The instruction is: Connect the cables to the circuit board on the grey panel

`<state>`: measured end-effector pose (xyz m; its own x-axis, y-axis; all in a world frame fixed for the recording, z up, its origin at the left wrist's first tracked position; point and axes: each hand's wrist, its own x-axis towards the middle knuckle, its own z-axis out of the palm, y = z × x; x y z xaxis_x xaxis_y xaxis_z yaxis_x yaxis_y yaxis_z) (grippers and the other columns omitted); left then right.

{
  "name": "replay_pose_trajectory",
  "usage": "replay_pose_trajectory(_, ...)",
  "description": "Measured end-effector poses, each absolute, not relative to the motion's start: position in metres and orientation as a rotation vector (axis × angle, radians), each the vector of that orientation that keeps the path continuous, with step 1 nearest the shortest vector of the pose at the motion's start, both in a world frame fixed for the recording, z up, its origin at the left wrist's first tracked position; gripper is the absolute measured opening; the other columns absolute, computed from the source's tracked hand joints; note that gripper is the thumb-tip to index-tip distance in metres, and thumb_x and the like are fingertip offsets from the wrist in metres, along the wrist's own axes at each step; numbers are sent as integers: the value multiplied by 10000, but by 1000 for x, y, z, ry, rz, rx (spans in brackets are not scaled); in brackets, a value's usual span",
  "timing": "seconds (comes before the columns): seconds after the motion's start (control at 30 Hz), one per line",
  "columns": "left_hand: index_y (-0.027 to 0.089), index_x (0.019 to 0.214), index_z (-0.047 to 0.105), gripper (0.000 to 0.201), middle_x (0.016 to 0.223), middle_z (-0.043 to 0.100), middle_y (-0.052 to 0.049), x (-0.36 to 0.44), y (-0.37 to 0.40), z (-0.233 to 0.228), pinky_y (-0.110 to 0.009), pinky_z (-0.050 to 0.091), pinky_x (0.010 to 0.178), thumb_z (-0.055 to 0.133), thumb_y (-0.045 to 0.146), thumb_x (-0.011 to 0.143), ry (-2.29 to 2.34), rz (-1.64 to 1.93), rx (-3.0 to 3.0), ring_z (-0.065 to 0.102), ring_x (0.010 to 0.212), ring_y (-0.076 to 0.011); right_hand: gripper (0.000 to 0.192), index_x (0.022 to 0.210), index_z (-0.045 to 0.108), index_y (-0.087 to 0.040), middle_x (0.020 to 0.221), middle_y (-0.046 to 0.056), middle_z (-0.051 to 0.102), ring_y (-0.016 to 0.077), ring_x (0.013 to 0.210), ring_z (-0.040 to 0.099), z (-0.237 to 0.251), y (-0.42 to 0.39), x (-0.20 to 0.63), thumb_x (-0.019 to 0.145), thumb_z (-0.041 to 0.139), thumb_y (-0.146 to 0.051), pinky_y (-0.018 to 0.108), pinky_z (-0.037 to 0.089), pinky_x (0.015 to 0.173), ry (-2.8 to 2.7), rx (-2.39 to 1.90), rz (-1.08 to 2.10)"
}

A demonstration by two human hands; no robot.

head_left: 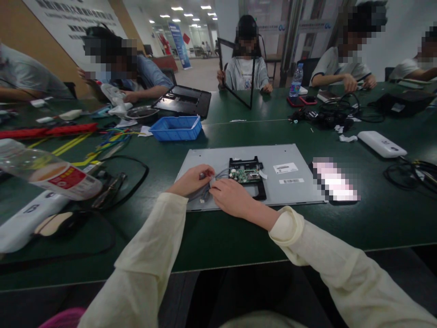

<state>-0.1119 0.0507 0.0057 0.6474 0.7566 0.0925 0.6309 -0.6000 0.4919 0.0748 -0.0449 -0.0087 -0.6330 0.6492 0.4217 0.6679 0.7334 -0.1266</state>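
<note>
- Lying flat on the green tabletop (341, 228): grey metal back panel (218, 159), with a small green circuit board (245, 174) in a black bracket (254, 180) near its middle.
- Left hand (191, 180): grip pinched on the thin grey wires (221, 174) just left of the board.
- Right hand (232, 197): grip closed on the same wires, resting on the panel.
- Handling, judged: wires light, limp, fragile at the connector; best held near the plug. Panel stiff.
- Room: bare tabletop toward the near edge; black cable (136, 177) left, blue tray (175, 128) behind.
</note>
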Motion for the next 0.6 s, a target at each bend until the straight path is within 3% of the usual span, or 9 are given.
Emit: replay_pose_trajectory(0.6,185,937,590,202,868,607,-26,-111,45,12,-265,454,709,493,300,802,1101,426,2417,586,811,-157,225,1045,612,-101,1055,117,603,226,1028,527,-8,-46,73,921,435,-164,370,415,888,-2489,-988,-56)
